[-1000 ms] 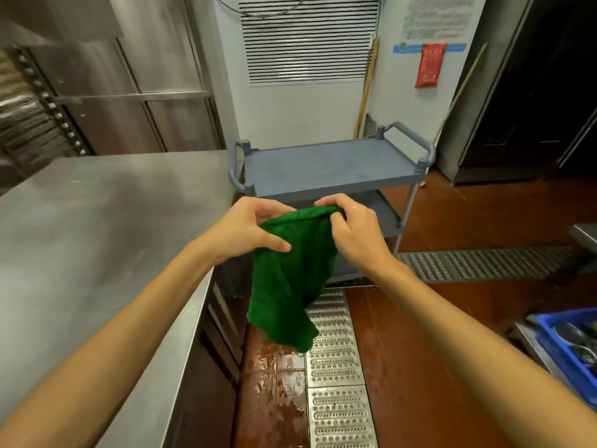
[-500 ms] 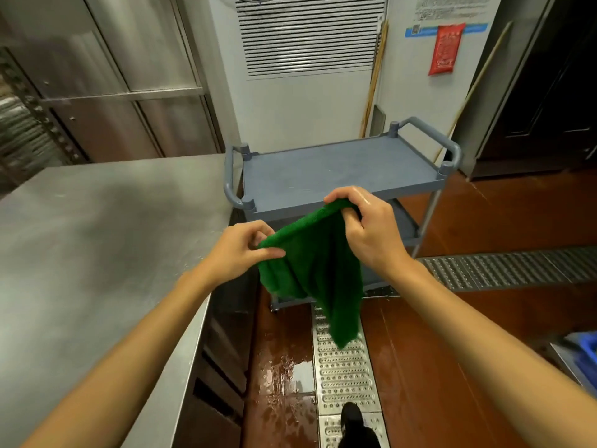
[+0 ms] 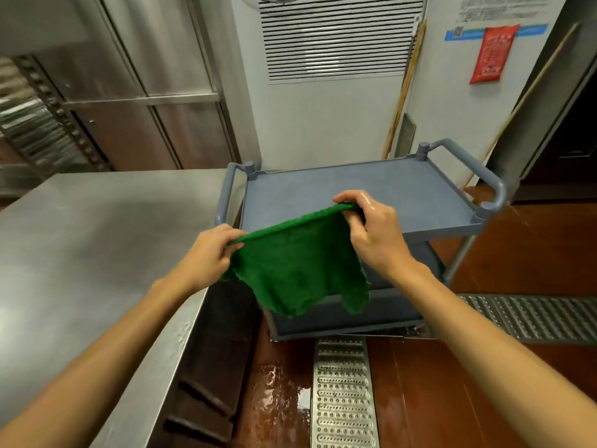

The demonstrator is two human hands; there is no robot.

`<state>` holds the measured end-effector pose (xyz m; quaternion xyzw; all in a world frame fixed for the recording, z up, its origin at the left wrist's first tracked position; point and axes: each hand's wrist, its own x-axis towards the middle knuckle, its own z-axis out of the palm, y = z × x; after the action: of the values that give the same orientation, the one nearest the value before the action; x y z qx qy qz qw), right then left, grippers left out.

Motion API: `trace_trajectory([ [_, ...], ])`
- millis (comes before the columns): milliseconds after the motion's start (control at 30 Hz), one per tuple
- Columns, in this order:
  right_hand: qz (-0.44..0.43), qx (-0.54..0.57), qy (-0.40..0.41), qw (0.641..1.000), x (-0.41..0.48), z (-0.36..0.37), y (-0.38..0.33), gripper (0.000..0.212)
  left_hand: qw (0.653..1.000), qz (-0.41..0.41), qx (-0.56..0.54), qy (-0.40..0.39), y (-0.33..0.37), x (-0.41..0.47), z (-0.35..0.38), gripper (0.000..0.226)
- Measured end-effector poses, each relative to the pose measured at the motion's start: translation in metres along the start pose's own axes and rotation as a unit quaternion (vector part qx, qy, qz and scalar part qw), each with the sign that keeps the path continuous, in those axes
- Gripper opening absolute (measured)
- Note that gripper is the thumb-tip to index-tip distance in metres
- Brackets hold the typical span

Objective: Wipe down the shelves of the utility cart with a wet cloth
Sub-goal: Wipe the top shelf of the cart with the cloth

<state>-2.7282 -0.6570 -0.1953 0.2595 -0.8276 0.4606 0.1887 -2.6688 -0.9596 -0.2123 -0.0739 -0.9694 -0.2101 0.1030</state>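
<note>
Cloth (image 3: 300,270) green, stretched between both hands: left hand (image 3: 210,253) and right hand (image 3: 371,234) pinch its top corners, over cart (image 3: 403,195) top shelf.

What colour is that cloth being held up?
Green, a plain deep green cloth, clearest in the head view, stretched between both hands.

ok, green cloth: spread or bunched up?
Spread. The green cloth hangs as an open sheet, top edge taut between left hand and right hand, each pinching a corner, in front of the cart.
</note>
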Motion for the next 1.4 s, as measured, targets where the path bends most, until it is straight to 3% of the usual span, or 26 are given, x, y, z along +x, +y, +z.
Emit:
trace_trajectory([
  [100, 0.011, 0.001, 0.010, 1.000, 0.027, 0.001, 0.023, 0.022, 0.997, -0.033, 0.016, 0.072, -0.005, 0.030, 0.007, 0.017],
  [267, 0.004, -0.027, 0.018, 0.999, 0.069, 0.011, 0.057, 0.018, 0.990, -0.068, -0.002, 0.120, -0.021, 0.084, 0.012, 0.015],
  [500, 0.029, -0.061, 0.021, 0.997, 0.131, 0.044, 0.106, 0.018, 0.996, 0.034, 0.024, 0.078, -0.074, 0.166, 0.013, 0.008],
  [733, 0.090, -0.105, 0.011, 0.990, 0.206, 0.078, 0.146, 0.018, 0.998, 0.042, -0.047, -0.020, -0.121, 0.250, 0.015, 0.016],
  [933, 0.114, -0.104, 0.024, 0.988, 0.267, 0.099, 0.169, 0.018, 0.997, 0.021, -0.061, 0.042, -0.151, 0.319, 0.015, 0.018],
  [1167, 0.138, -0.093, 0.010, 0.986, 0.334, 0.125, 0.213, 0.018, 0.996, 0.043, -0.036, 0.064, -0.188, 0.396, 0.011, 0.011],
  [1400, 0.121, -0.077, -0.005, 0.990, 0.426, 0.148, 0.257, 0.018, 0.997, 0.010, 0.010, 0.073, -0.218, 0.478, -0.001, 0.011],
])
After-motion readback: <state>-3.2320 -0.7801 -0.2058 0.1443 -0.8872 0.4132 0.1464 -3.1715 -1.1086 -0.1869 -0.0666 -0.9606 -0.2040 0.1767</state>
